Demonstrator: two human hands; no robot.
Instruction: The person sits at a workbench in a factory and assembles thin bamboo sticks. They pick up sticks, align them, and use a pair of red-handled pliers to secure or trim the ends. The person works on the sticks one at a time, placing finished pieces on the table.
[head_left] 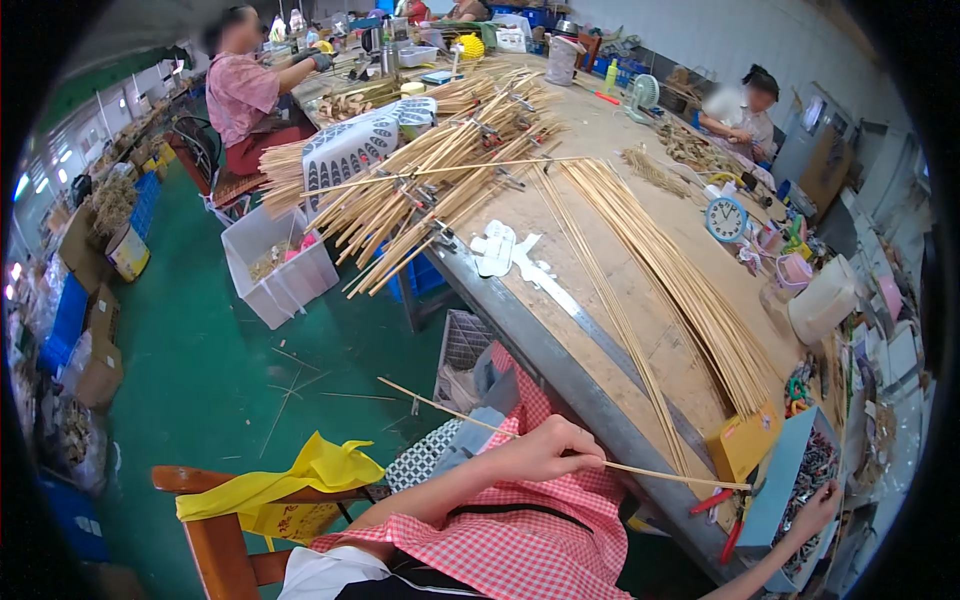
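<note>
Far left: cardboard boxes and blue crates stacked along the green floor's edge, out of the walkway; printing too small to tell. A white bin stands on the floor just below the workbench edge, likely to catch offcuts. Yellow cloth is draped over a wooden chair back.

Centre: left hand is clenched around a thin bamboo stick, pinched near mid-length. The stick lies nearly level across the lap, over the red checked apron, its right tip at the bench edge. Holding mid-length probably keeps it balanced.

Right: loose sticks fan across the bench, ends aligned toward the near edge, within reach. Yellow box sits at their ends. Right hand reaches into a blue tray of small metal parts; whether it grips anything, cannot tell. Blue round clock stands upright behind.
</note>
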